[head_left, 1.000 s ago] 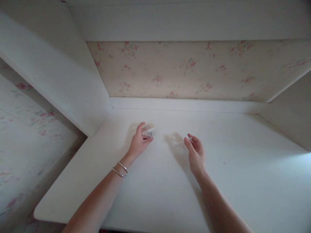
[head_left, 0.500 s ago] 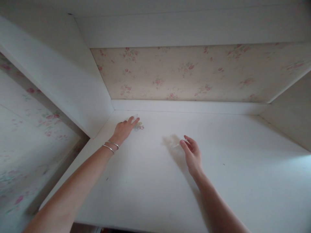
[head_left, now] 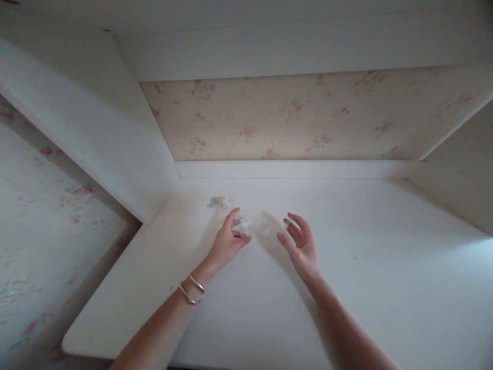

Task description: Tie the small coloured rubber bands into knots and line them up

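My left hand [head_left: 228, 240], with two silver bangles on its wrist, grips a small clear container [head_left: 243, 226] just above the white shelf [head_left: 346, 267]. A little pile of small coloured rings [head_left: 217, 203] lies on the shelf behind and left of that hand. My right hand [head_left: 301, 245] hovers a short way to the right of the container, fingers apart and curled. I see nothing in it.
The shelf sits in a white alcove with floral wallpaper [head_left: 292, 115] on the back wall. A white side panel [head_left: 96, 139] rises at the left, another slopes in at the right [head_left: 458, 174]. The shelf's front edge is near me.
My left hand reached to the back left, left the coloured rings on the shelf, and came back to the middle holding the clear container. My right hand stayed nearly in place.
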The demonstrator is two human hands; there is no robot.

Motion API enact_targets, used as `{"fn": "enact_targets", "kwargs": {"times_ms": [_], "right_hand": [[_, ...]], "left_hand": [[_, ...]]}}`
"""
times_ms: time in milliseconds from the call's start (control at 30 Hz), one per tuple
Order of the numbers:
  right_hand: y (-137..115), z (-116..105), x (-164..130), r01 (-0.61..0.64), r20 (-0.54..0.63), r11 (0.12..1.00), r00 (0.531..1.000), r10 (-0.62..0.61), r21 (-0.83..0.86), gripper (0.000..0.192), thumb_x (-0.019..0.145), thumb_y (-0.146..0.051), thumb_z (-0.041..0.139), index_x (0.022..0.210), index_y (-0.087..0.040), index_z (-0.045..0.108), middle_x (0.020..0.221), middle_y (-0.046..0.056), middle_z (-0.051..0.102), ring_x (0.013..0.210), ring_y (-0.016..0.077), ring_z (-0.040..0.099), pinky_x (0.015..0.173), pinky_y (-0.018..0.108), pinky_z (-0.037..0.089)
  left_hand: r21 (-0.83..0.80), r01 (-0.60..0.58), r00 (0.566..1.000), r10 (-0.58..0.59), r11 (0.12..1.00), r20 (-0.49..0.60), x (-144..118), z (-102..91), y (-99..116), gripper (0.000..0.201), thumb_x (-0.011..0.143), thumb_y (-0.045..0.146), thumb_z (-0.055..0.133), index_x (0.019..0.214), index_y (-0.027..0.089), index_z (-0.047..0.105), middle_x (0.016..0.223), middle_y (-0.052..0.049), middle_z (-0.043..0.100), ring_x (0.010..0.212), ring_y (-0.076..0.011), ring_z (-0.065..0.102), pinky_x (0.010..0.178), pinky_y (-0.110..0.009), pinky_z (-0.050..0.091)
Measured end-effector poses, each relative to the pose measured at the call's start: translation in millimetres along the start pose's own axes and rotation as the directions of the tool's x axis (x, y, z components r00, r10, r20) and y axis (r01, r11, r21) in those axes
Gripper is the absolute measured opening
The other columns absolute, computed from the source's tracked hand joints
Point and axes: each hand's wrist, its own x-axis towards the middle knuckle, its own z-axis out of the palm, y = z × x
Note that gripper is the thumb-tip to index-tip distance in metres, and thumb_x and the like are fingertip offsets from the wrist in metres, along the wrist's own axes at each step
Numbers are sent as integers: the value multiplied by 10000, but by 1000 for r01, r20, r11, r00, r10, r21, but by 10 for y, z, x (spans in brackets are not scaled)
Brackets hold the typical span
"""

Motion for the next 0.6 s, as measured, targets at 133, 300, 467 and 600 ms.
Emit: {"fn": "enact_targets", "kwargs": {"times_ms": [133, 300, 467, 600], "right_hand": [[-95, -16, -76, 204, 173, 953, 971, -168, -222, 610, 737, -300, 667, 1295, -294, 420, 1325, 78, 461, 1172, 249, 472, 992, 472, 391], [-168, -14, -97, 474, 453, 815, 839, -303, -332, 614, 738, -238, 634, 1313, -295, 426, 1322, 76, 472, 1215, 282, 421, 1003, 522, 360], [-228, -13, -99, 520, 585, 799, 763, -274, -303, 619, 759, -233, 617, 1341, -275, 410, 1338, 79, 464, 1235, 274, 415, 1016, 498, 367], [-246, -18, -115, 533, 625, 800, 731, -273, -274, 637, 758, -249, 632, 1351, -286, 402, 1333, 71, 478, 1230, 270, 429, 1003, 488, 387]], "left_hand": [[-94, 50, 980, -30, 994, 198, -192, 233, 23, 840, 665, 179, 724, 1371, 295, 283, 1235, -108, 485, 687, -85, 589, 587, -206, 471], [-172, 70, 940, -7, 983, 342, -279, 300, 47, 842, 663, 139, 706, 1381, 282, 290, 1168, -80, 517, 684, -83, 561, 584, -202, 434], [-181, 66, 898, 20, 981, 439, -270, 215, 55, 832, 678, 145, 691, 1393, 267, 284, 1004, -37, 571, 627, -75, 513, 547, -191, 388], [-212, 75, 863, 43, 974, 503, -263, 189, 46, 744, 680, 156, 693, 1343, 232, 363, 918, -24, 562, 666, -99, 519, 565, -199, 393]]}}
